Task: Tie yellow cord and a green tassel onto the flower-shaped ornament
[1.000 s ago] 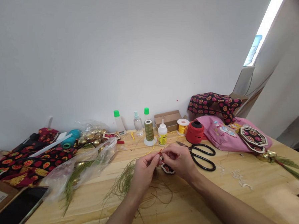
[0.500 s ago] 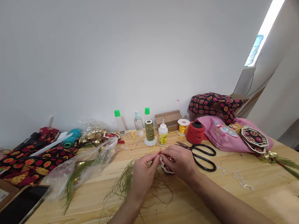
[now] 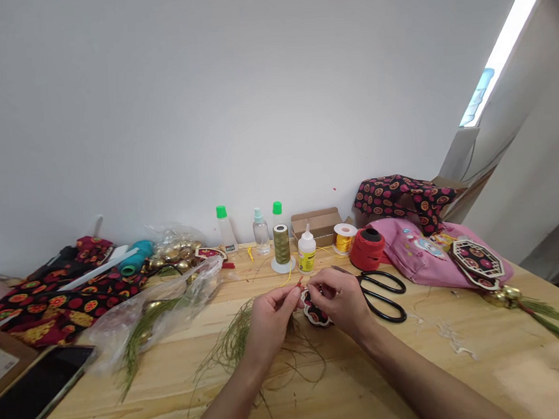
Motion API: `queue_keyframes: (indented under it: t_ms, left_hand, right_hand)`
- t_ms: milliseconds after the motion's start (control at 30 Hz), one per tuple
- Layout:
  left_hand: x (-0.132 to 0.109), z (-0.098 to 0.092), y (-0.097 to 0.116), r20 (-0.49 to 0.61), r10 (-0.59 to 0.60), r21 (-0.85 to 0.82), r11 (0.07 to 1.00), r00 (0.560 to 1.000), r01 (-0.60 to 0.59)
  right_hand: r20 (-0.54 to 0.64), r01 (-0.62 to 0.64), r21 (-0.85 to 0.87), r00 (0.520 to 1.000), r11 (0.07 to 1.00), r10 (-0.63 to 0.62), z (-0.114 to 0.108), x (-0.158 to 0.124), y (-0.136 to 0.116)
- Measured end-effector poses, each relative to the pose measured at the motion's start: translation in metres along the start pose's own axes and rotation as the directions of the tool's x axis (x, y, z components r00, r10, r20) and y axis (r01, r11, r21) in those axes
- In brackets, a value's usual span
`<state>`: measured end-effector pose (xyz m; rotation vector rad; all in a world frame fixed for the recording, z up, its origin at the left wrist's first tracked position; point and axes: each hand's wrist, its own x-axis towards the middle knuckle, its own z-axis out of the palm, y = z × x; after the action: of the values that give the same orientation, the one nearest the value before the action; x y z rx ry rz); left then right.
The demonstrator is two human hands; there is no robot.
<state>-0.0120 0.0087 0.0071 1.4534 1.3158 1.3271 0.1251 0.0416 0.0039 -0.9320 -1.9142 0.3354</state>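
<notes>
Here, left hand (image 3: 272, 311) pinches a red cord (image 3: 298, 285) — right hand (image 3: 341, 300) grips the patterned ornament (image 3: 315, 312) above the table (image 3: 385, 360).

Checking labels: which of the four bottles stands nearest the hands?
The white-capped glue bottle with the yellow label; the other three stand farther back.

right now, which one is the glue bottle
On the wooden table, look along the row near the wall. The glue bottle stands between the olive spool and the gold spool; only it is white with a yellow label.
</notes>
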Motion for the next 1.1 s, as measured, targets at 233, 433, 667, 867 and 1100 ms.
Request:
queue_keyframes:
  t_ms: [233,433,667,867,1100]
  left_hand:
    - [0.0,-0.001,-0.001,0.022,-0.014,-0.08,0.997,1.0,0.016]
    - [0.0,0.0,0.002,0.051,-0.01,-0.107,0.994,0.999,0.016]
    - [-0.001,0.0,0.003,0.091,0.031,-0.051,0.998,0.995,-0.027]
    - [0.0,-0.001,-0.001,0.125,0.027,-0.013,1.0,0.992,-0.026]
    - [-0.002,-0.006,0.001,0.237,0.092,0.163,0.978,0.967,-0.133]
  right_hand:
    - [0.06,-0.108,0.131,0.993,0.985,0.101,-0.002,0.001,-0.001]
    - [0.127,-0.176,0.207,0.98,0.963,0.152,-0.002,0.002,-0.007]
    - [0.09,-0.08,0.225,0.994,0.971,0.06,0.001,0.001,0.0]
    - [0.21,-0.217,0.326,0.966,0.92,0.153,-0.003,0.005,-0.001]
    - [0.359,-0.259,0.43,0.928,0.865,0.099,-0.013,0.01,0.002]
